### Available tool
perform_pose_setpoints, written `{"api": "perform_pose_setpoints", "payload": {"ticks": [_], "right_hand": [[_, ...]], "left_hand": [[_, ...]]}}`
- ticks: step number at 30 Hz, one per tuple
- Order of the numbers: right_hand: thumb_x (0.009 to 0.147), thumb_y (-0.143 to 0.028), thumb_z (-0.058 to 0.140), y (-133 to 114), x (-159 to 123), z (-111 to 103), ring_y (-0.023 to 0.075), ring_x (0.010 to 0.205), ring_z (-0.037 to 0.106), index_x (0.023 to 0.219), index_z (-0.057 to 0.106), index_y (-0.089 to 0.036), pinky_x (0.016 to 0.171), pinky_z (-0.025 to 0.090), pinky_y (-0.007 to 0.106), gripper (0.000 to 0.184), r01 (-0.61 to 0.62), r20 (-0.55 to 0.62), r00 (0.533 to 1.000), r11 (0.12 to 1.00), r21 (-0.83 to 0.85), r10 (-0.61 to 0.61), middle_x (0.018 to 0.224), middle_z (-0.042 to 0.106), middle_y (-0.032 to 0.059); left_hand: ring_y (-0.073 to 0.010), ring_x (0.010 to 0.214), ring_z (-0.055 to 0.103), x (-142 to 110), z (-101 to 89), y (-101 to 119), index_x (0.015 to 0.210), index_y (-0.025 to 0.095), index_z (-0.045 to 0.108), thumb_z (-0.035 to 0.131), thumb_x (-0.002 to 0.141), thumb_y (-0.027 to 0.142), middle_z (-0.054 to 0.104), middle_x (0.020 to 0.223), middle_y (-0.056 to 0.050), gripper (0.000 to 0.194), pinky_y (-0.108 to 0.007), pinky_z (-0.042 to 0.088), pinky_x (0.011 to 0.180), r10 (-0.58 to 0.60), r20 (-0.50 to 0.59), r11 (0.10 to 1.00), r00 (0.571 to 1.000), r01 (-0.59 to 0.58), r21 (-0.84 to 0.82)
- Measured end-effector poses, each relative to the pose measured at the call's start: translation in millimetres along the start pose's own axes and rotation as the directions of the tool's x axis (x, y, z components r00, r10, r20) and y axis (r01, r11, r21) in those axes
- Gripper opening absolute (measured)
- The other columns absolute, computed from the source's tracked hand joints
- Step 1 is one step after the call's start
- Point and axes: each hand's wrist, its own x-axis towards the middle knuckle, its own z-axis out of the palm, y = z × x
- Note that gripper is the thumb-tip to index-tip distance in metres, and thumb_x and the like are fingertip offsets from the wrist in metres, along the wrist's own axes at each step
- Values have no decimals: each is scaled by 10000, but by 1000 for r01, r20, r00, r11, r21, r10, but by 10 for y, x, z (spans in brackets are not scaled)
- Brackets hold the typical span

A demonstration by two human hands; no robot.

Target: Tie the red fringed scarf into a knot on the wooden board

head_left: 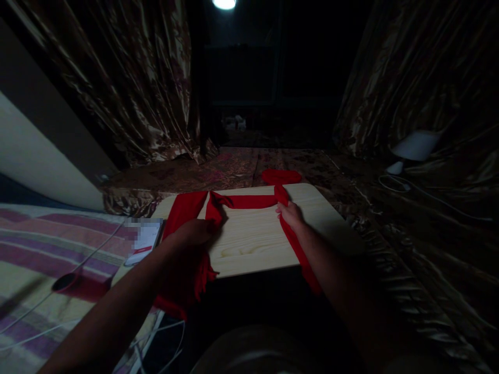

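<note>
A long red scarf [253,201] with a fringed end lies across a light wooden table [249,234]. One stretch of it runs along the table's far side, and both ends hang down over the near edge. My left hand [195,231] is closed on the scarf at the left, with its fingertips partly lost in shadow. At the right, my right hand [291,214] grips the scarf just below a bend, thumb and fingers pressed together. A further red piece of cloth [281,177] lies beyond the table's far edge; I cannot tell whether it joins the scarf.
A phone [144,241] rests at the table's left edge. Left of it are a striped bed cover [35,244], a red cylinder [80,285] and white cables [159,328]. A small white lamp [415,145] stands at right. Patterned curtains [156,78] hang behind.
</note>
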Motion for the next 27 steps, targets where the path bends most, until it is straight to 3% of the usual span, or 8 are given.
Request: {"api": "perform_pose_setpoints", "payload": {"ticks": [4, 8, 12, 18, 20, 22, 25, 27], "right_hand": [[910, -383, 591, 50, 32, 8, 111, 466, 636, 970, 658, -176, 443, 449, 181, 226, 10, -14, 1000, 999, -33, -10, 761, 739, 33], [924, -397, 577, 67, 39, 9, 113, 479, 644, 966, 649, -180, 440, 443, 173, 232, 23, -21, 999, 998, -64, -25, 769, 749, 44], [924, -421, 579, 67, 40, 9, 113, 493, 656, 973, 642, -187, 443, 441, 167, 247, 13, -24, 1000, 997, -82, -15, 781, 753, 37], [935, -415, 572, 27, 28, -2, 107, 500, 656, 1012, 644, -183, 453, 444, 161, 255, 2, -19, 1000, 993, -118, -4, 795, 758, 43], [933, -420, 573, 12, 20, -9, 107, 492, 650, 980, 645, -184, 454, 443, 165, 252, 1, -13, 1000, 990, -138, -3, 781, 755, 38], [926, -418, 583, -4, 7, -13, 107, 480, 640, 938, 643, -184, 458, 445, 172, 242, -2, -16, 1000, 990, -141, -1, 769, 750, 36], [913, -394, 608, -37, -26, -9, 107, 458, 620, 893, 639, -189, 464, 450, 181, 208, -15, -37, 999, 997, -79, 12, 727, 738, 30], [903, -367, 627, -59, -48, -4, 112, 449, 611, 870, 634, -194, 457, 444, 186, 176, -26, -51, 998, 999, -29, 24, 688, 725, 26]], "left_hand": [[-222, 732, 636, 52, 48, 144, 747, 189, 653, 588, 759, 443, 676, 730, -67, 263, -279, 455, 656, 104, 134, 995, 986, -104, -4], [-197, 670, 621, 60, 193, 317, 749, 174, 641, 526, 793, 438, 670, 718, -61, 292, -263, 437, 587, 30, 56, 990, 998, -22, -137], [-183, 597, 601, 15, 337, 485, 834, 157, 651, 503, 797, 423, 659, 682, -46, 306, -265, 429, 539, -1, 73, 935, 997, 27, -355], [-198, 610, 603, -11, 360, 644, 773, 163, 655, 553, 795, 491, 652, 657, -45, 344, -281, 431, 569, 125, 158, 976, 980, -93, -196], [-225, 696, 635, -2, 327, 690, 831, 170, 664, 537, 817, 575, 677, 737, -66, 424, -297, 460, 631, 93, 61, 987, 994, -84, -139], [-262, 821, 656, 32, 278, 725, 942, 168, 663, 513, 839, 614, 692, 864, -103, 481, -327, 489, 721, 16, -167, 995, 986, -31, -93], [-313, 1097, 607, 158, 184, 722, 1187, 160, 606, 546, 856, 527, 645, 1143, -162, 498, -392, 474, 938, 13, -514, 999, 858, -31, -27], [-331, 1259, 517, 288, 129, 674, 1331, 174, 538, 585, 844, 481, 562, 1322, -179, 577, -421, 406, 1060, 62, -585, 997, 809, -76, 2]]}}
